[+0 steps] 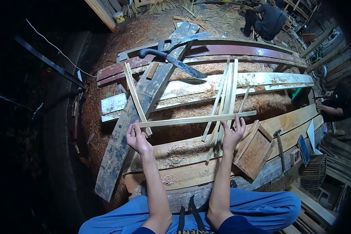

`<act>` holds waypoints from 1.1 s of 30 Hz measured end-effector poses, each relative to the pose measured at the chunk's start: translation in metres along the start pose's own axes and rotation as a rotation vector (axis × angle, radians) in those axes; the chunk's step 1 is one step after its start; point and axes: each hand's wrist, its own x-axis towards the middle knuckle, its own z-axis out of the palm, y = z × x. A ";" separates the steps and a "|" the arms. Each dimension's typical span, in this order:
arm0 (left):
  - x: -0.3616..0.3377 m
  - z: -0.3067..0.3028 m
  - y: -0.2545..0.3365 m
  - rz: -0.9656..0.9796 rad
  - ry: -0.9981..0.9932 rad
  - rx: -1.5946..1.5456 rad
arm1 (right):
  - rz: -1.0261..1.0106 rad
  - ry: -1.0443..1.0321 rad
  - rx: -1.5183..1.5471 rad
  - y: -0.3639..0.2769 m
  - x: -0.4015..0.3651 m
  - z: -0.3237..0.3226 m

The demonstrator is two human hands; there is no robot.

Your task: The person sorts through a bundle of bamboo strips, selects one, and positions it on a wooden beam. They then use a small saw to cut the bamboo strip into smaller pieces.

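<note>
A thin wooden strip (183, 121) spans nearly level in front of me, above the benches. Its left end is pinched between the thumb and fingers of my left hand (139, 141). My right hand (232, 136) grips it nearer the other end, which sticks out beyond my fingers. Behind my right hand, several loose strips (226, 89) lie lengthwise across the planks. Two more strips (133, 93) rest beside the weathered board (144, 103), past my left hand. A machete (185, 68) with a dark handle and a handsaw (195, 38) lie farther away.
A shallow wooden box (255, 152) and a hammer (280, 150) lie right of my right arm. Pale planks (199, 171) with shavings stretch before my knees. One person (267, 19) sits at the back right; another (337, 103) is at the right edge.
</note>
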 end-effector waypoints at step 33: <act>0.043 -0.011 -0.002 -0.079 -0.033 0.166 | -0.431 -0.127 0.138 0.012 0.014 -0.017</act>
